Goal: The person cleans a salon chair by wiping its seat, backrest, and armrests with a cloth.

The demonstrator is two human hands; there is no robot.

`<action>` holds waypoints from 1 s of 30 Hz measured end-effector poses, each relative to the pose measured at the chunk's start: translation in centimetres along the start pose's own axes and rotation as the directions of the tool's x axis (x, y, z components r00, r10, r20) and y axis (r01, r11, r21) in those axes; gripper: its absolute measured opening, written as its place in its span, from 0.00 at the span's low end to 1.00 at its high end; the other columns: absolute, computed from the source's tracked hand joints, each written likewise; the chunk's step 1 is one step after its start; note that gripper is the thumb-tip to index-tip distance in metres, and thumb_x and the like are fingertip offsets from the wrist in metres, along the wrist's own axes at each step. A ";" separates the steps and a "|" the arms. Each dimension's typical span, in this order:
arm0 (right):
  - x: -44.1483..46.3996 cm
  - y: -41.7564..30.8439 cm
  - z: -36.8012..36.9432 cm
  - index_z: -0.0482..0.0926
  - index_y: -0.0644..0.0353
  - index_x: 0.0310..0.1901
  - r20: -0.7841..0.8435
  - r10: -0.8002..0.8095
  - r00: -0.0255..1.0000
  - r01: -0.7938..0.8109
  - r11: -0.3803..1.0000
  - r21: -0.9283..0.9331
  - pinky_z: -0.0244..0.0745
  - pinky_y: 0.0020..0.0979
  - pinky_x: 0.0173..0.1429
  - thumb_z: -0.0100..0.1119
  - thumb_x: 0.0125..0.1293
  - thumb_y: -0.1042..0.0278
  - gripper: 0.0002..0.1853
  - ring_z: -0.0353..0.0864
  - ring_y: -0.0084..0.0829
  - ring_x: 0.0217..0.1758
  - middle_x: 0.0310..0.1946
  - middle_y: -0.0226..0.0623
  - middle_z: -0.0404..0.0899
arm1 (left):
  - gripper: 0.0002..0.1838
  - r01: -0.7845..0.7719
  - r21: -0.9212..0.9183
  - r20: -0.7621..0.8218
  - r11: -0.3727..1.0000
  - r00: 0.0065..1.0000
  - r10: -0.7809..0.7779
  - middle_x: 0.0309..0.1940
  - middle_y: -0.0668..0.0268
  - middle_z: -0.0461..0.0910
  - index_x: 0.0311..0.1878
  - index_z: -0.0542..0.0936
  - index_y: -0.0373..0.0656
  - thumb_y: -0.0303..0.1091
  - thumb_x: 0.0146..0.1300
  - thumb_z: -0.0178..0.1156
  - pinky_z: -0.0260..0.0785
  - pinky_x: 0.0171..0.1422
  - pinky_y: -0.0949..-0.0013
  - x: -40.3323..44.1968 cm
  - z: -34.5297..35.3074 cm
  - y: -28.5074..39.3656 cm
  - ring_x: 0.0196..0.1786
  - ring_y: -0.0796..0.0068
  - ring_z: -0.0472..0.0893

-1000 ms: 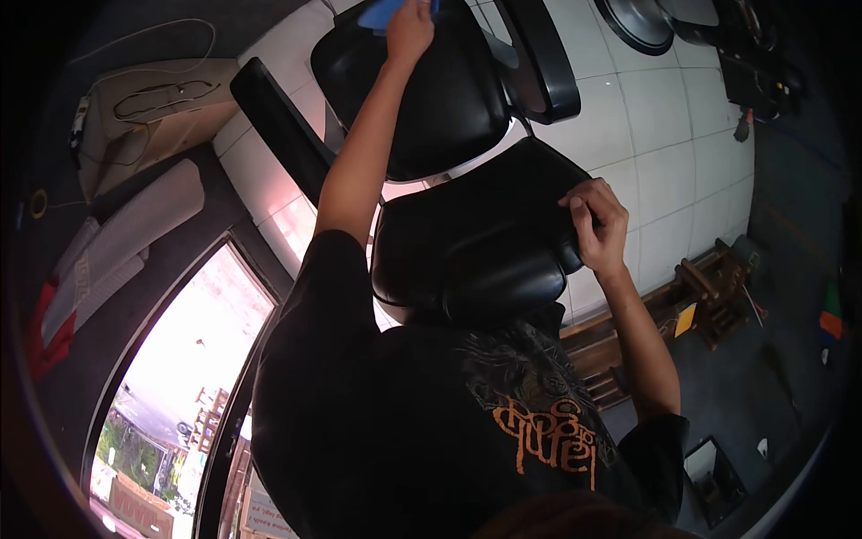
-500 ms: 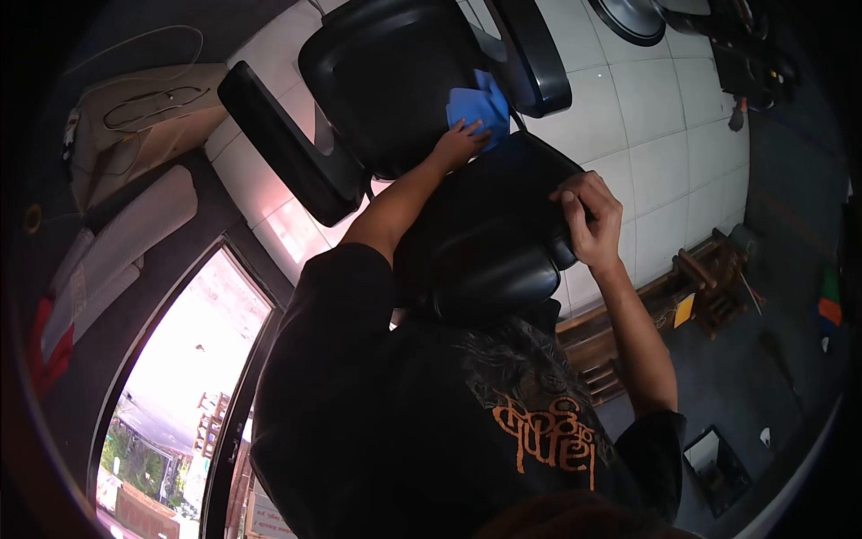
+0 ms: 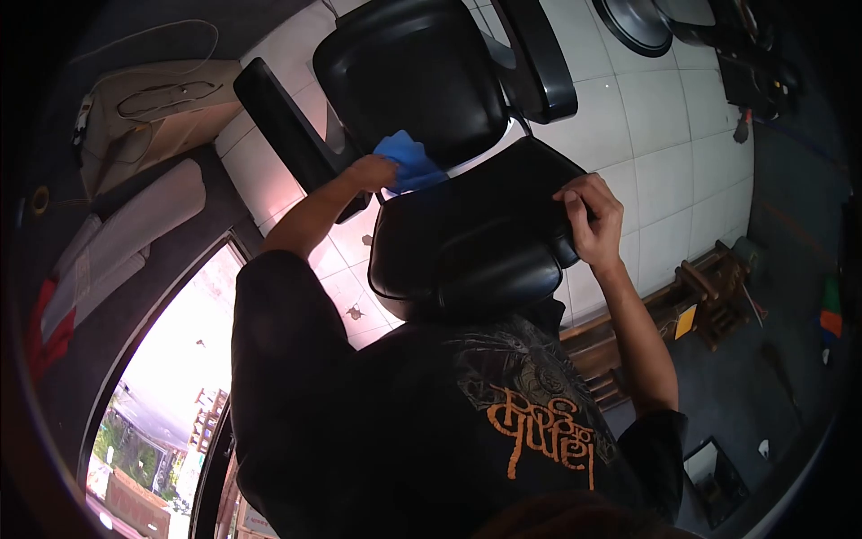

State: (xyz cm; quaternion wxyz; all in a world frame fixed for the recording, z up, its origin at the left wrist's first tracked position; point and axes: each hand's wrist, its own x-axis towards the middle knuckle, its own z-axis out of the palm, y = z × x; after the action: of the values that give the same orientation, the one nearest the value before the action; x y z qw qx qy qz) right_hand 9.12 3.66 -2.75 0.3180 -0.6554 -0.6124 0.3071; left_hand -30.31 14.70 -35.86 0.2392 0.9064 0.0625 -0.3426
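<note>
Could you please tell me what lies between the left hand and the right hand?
In the head view, from the left hand come first the blue cloth it holds, then the black chair backrest, reaching to the right hand.

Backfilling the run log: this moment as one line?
left hand: holds blue cloth, between seat and backrest, left side | right hand: curled at backrest's right edge | floor: pale tiles
</note>
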 end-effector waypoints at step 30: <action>-0.1 -0.2 0.0 0.84 0.67 0.33 0.028 0.050 0.998 -0.050 0.999 0.012 0.74 0.35 0.44 0.57 0.71 0.74 0.10 0.80 0.37 0.35 0.30 0.41 0.82 | 0.26 0.846 -0.353 -0.471 0.399 0.209 -0.857 0.74 0.34 0.68 0.70 0.75 0.28 0.32 0.72 0.53 0.75 0.69 0.45 6.5 1.6 -2.8 0.67 0.32 0.77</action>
State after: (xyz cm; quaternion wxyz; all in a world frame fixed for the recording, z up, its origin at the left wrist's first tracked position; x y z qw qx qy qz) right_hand 8.99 3.57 -2.55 0.3057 -0.6642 -0.5982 0.3280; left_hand -27.09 16.08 -42.21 -0.0130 0.7740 0.6222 -0.1167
